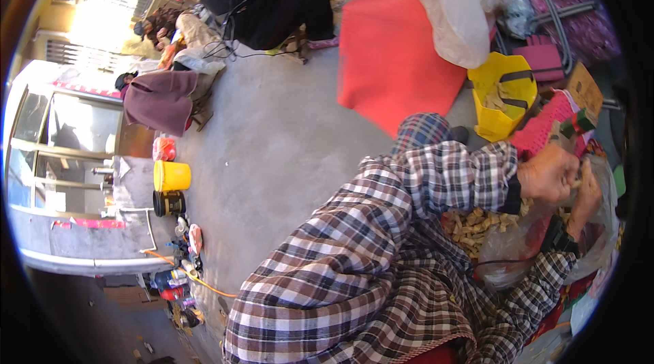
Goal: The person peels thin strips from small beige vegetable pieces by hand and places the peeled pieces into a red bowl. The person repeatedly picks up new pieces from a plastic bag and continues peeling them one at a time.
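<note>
My left hand (549, 172), at the right, is closed with its fingertips against those of my right hand (586, 199), which has a black band at the wrist. A small pale piece (577, 183) shows between the fingertips, partly hidden; its kind is unclear. Below my hands lies a clear plastic bag (503, 256), beside a heap of tan, curled strips (467, 228). Just above my left hand are a pink perforated sheet or container (536, 129) and a dark green block with a red band (577, 123).
A yellow bag with black handles (503, 121) stands beyond my left forearm, near a large red sheet (398, 52) and a whitish plastic bag (454, 16). A person in black (265, 1) and others sit further off. A yellow bucket (172, 176) stands near the wall.
</note>
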### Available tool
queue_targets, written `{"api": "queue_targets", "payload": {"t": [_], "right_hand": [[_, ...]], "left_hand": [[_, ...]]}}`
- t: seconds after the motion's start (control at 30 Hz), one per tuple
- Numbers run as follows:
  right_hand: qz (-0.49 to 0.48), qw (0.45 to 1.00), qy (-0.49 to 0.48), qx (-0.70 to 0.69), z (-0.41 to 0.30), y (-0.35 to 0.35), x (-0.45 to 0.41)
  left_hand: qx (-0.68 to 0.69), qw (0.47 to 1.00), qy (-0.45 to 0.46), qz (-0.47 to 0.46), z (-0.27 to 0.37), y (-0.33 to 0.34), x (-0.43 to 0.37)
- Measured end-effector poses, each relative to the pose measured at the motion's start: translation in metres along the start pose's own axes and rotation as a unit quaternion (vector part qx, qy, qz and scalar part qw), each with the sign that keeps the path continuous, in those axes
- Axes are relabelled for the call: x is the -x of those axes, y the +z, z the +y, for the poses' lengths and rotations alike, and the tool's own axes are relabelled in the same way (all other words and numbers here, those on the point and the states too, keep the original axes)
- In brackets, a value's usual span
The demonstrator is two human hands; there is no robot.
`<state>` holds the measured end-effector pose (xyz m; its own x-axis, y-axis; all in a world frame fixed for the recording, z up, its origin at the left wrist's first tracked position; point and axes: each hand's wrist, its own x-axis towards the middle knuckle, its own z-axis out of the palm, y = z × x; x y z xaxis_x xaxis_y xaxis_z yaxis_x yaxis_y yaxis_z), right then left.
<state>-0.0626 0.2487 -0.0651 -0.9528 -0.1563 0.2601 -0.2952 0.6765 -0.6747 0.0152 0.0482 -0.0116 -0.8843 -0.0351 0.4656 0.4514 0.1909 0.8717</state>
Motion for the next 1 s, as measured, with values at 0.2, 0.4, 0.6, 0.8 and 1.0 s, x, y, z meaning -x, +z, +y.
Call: {"api": "queue_targets", "payload": {"t": [0.2, 0.4, 0.6, 0.8, 1.0], "right_hand": [[-0.078, 0.952, 0.107, -0.275, -0.043, 0.004, 0.016], [-0.100, 0.963, 0.084, -0.235, -0.067, 0.001, 0.014], [-0.026, 0.979, 0.073, -0.189, -0.066, 0.006, 0.009], [0.032, 0.998, 0.053, -0.021, -0.059, 0.021, 0.009], [0.002, 0.995, 0.097, 0.007, -0.050, 0.020, 0.012]], "left_hand": [[-0.015, 0.996, -0.062, -0.058, -0.037, -0.025, 0.004], [-0.059, 0.984, -0.153, -0.075, -0.035, -0.031, -0.004], [-0.010, 0.985, -0.158, -0.065, -0.033, -0.025, -0.013], [-0.104, 0.983, -0.141, -0.053, -0.047, -0.020, -0.017], [-0.152, 0.961, -0.177, -0.148, -0.050, -0.029, -0.010]]}}
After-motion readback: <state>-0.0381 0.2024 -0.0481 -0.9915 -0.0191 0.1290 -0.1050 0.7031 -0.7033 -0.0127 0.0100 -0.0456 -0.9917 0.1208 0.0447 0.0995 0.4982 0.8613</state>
